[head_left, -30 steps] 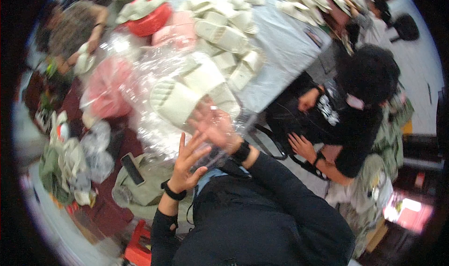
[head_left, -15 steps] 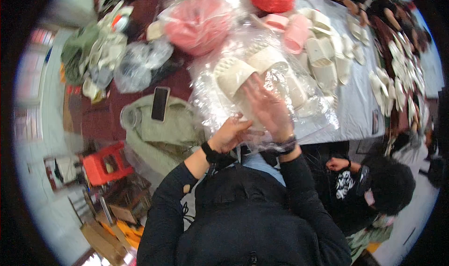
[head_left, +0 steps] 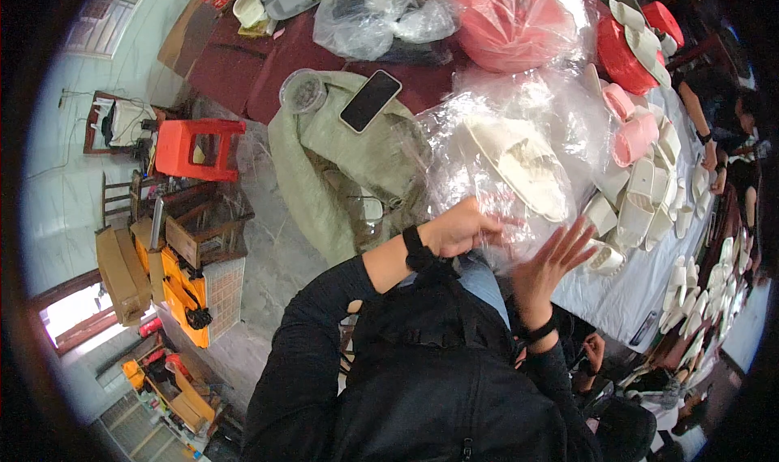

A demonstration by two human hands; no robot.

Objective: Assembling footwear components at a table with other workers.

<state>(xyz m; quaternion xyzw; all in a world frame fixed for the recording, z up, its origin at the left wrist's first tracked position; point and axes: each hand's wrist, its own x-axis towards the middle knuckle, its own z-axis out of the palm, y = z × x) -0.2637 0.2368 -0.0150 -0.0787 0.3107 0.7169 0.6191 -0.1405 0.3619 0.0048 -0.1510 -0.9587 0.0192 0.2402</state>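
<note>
A cream slipper (head_left: 526,170) lies on its side inside or under clear plastic film, right in front of me. The film looks like a large transparent bag (head_left: 454,157). My left hand (head_left: 458,228) is closed on the bag's near edge, its fingertips partly behind shiny plastic. Fingers spread, my right hand (head_left: 548,271) hovers at the near right of the slipper and holds nothing. More cream slippers (head_left: 637,206) and pink slippers (head_left: 634,137) are piled to the right of the bag.
A phone (head_left: 371,101) and a round clear tub (head_left: 303,91) rest on green-grey cloth (head_left: 324,153) to the left. Red bundles in plastic (head_left: 515,23) stand beyond. A red stool (head_left: 199,149) is on the floor at left. Another person's arm (head_left: 699,117) reaches in at far right.
My view has turned, so the table things sit differently in it. My right hand has come back from the slippers in the plastic. One slipper now shows there where two did.
</note>
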